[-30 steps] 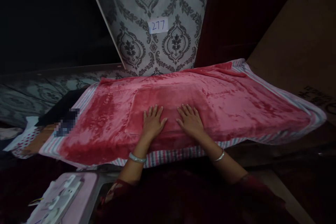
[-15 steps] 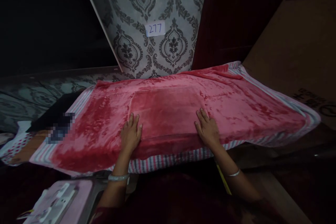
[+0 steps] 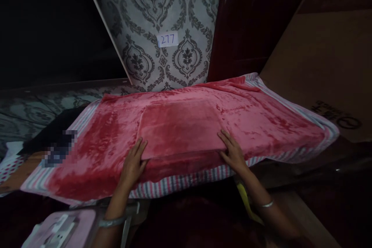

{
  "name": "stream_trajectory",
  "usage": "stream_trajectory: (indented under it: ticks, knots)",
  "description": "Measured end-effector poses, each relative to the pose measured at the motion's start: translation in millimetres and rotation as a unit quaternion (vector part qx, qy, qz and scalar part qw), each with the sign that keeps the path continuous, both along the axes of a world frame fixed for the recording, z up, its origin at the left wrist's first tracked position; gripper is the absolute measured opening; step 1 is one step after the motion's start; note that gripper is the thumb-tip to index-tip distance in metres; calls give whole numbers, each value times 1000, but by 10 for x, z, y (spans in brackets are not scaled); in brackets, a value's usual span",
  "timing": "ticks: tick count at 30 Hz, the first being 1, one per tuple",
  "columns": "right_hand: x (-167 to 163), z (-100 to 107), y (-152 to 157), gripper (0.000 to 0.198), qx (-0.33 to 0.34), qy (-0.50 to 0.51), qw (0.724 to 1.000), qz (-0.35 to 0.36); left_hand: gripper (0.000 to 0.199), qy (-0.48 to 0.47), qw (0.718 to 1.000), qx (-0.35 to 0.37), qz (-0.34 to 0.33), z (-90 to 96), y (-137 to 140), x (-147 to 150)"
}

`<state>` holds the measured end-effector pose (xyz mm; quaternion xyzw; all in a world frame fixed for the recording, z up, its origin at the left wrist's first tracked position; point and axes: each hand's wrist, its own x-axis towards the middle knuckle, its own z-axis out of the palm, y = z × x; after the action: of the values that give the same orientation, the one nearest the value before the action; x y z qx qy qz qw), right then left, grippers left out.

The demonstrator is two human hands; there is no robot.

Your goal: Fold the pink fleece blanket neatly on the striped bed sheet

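A flat, roughly rectangular piece of red plush cloth [image 3: 180, 126] lies on a larger red plush blanket [image 3: 101, 143] with a striped border. At its near left corner rests my left hand [image 3: 133, 166], fingers stretched out and touching the edge. My right hand [image 3: 234, 153] lies at the near right corner, its fingers spread and the thumb low by the front edge. Neither hand shows anything gripped in it. The cloth's surface looks smooth, while the blanket around it has darker brushed patches.
Patterned wallpaper [image 3: 162, 19] with a "277" paper label [image 3: 167, 39] rises behind. A dark screen [image 3: 52, 27] stands at the left, a large cardboard box [image 3: 328, 58] at the right. A power strip [image 3: 61, 232] lies on a pink surface at the lower left. One blanket-side item is pixelated.
Both hands have slid nearer to my body along the cloth's sides, reaching its near corners. The left hand has also moved left. The whole view has shifted slightly.
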<state>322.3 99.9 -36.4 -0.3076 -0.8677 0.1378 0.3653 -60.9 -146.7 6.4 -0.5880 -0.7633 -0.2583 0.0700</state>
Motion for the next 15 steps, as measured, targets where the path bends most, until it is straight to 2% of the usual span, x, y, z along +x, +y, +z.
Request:
stream_trajectory:
  ticks: [4,10,15]
  knots:
    - [-38,-1,2,77,1,12,1000,-9,70,2,1000,18,13,-26,17,20]
    - [-82,-12,-21,82,30,18,999,-27,67,6,997,70,25,-126,30,22]
    - [-102,-43,-44,91,49,22,997,-51,66,3,995,89,48,-114,38,63]
